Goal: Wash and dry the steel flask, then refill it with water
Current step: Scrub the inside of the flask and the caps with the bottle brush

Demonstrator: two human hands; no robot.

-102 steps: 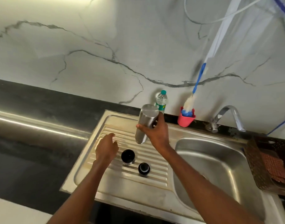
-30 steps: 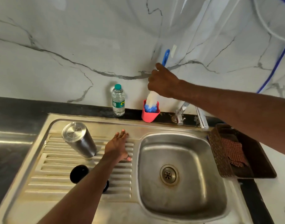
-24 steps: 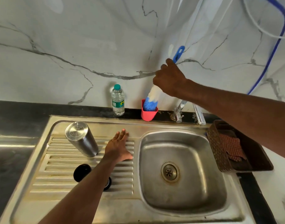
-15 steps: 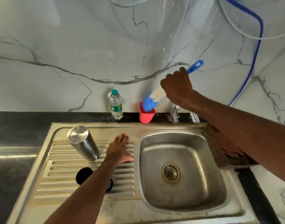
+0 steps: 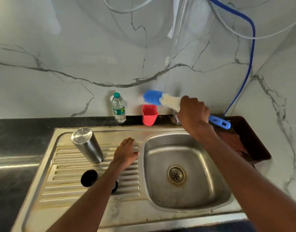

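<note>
While the right hand (image 5: 193, 113) gripped the bottle brush (image 5: 162, 100) mid-handle, fingers curled fully round it, the brush lay nearly level above the back of the sink, blue-and-white bristle head pointing left over the red holder cup (image 5: 149, 114), blue handle end sticking out to the right. Brush was clear of the cup, not touching it.

Left hand (image 5: 126, 152) rested flat on the ribbed drainboard (image 5: 66, 166), fingers straight and together, holding nothing.

Steel flask (image 5: 87, 145) stood mouth-down on the drainboard, just left of the left hand, base up, apart from both hands. A black cap (image 5: 89, 178) sat nearer the camera on the ribs; a second dark piece (image 5: 114, 186) was mostly hidden behind the left forearm. Basin (image 5: 185, 195) looked dry, no water seen running; tap mostly hidden behind the right hand.

Also noted: small plastic water bottle (image 5: 118, 108) against the wall; brown tray (image 5: 254, 139) with a cloth at right.

Judgement: washing step, at its start, tool in hand but flask not yet scrubbed. Next move likely calls for the left hand to take the flask, turn it mouth-up or sideways over the basin, and for the brush head to be aimed into the mouth. Water and perhaps soap would be needed first.
</note>
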